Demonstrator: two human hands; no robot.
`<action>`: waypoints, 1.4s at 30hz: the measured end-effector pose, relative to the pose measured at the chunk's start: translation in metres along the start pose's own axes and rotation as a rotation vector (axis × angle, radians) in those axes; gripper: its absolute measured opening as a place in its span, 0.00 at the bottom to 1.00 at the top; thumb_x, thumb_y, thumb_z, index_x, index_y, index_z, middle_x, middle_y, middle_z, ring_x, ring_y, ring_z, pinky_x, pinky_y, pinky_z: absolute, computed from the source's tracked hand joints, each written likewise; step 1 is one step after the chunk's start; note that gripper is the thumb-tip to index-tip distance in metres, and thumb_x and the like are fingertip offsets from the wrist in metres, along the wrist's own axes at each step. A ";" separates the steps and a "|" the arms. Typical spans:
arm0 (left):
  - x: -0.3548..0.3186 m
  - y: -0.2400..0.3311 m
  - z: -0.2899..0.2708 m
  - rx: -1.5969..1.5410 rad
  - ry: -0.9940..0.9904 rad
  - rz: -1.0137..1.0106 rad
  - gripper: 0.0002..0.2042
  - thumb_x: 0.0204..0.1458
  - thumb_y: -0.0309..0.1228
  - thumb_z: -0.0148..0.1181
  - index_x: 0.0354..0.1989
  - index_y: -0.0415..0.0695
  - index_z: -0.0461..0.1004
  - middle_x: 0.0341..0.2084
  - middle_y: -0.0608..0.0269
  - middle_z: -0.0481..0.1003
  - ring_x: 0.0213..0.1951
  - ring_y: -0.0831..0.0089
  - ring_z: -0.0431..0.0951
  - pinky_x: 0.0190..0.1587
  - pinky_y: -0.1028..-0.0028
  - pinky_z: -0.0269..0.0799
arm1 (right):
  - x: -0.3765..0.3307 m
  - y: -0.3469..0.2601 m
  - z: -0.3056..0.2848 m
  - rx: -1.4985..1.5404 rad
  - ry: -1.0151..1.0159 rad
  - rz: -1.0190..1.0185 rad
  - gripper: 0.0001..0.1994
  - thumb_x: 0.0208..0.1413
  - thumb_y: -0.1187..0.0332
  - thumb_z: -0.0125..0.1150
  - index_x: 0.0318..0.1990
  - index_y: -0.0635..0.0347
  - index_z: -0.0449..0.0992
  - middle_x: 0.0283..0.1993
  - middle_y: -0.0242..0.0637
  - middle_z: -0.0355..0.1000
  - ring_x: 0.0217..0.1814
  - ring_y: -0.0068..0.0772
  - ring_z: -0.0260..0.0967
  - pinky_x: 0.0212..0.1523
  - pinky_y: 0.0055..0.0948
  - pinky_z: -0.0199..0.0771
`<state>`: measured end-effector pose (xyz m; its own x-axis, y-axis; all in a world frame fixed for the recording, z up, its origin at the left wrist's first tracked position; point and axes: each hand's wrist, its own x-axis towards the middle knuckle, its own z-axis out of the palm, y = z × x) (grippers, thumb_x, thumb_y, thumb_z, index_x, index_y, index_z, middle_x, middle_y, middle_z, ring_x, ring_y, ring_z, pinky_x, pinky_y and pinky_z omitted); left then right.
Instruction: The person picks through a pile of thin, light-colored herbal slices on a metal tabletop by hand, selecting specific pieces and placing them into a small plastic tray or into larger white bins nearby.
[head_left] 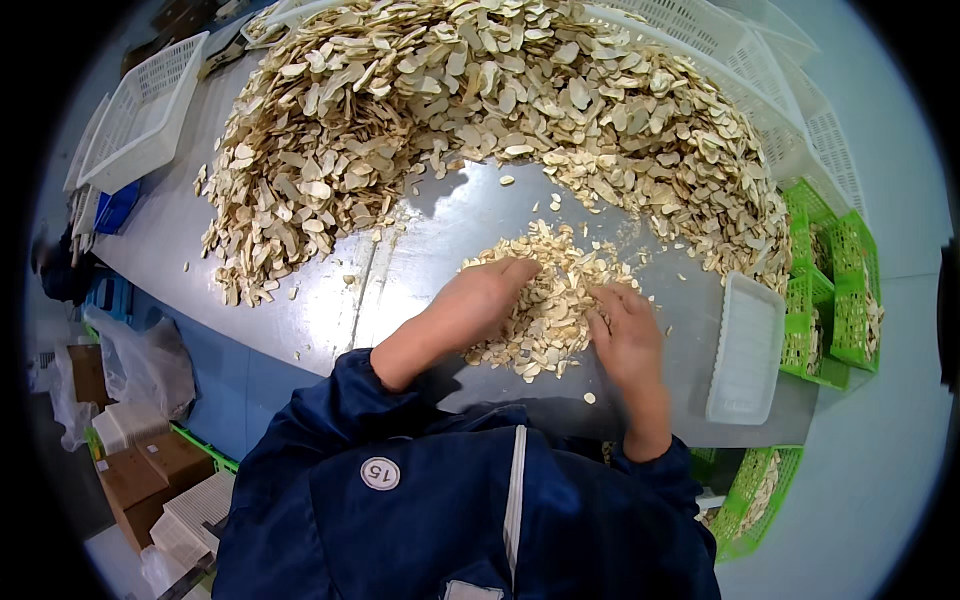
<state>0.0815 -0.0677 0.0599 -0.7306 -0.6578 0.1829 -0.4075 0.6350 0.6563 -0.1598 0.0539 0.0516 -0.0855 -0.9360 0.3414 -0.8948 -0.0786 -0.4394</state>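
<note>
A small pile of pale dried slices (548, 318) lies on the metal table (300, 325) in front of me, mixed with small broken bits. At the pile's left side is my left hand (482, 298), its fingers curled together and pointing into the slices. Whatever its fingertips hold is hidden. My right hand (630, 335) is at the pile's right edge, slightly blurred, with thumb and bent fingers apart and touching the slices. Beyond both hands, a large heap of bigger dried slices (480, 90) curves across the table.
A white plastic tray (746, 350) lies to the right, beside green baskets (856, 290) holding slices. Another green basket (765, 505) sits lower right. White crates (150, 115) stand at far left and behind the heap. Cardboard boxes (150, 475) and plastic bags (150, 365) are at lower left.
</note>
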 end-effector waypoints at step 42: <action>0.031 0.031 0.032 0.156 -0.032 0.167 0.15 0.55 0.36 0.69 0.49 0.48 0.80 0.41 0.61 0.77 0.46 0.59 0.79 0.42 0.62 0.81 | 0.004 0.006 0.000 0.064 -0.169 0.180 0.09 0.62 0.71 0.65 0.48 0.58 0.80 0.46 0.43 0.79 0.51 0.52 0.74 0.55 0.45 0.73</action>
<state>0.0287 -0.0556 0.0622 -0.8112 -0.5265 0.2543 -0.3571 0.7905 0.4975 -0.1652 0.0500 0.0504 -0.1614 -0.9806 0.1113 -0.8417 0.0779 -0.5344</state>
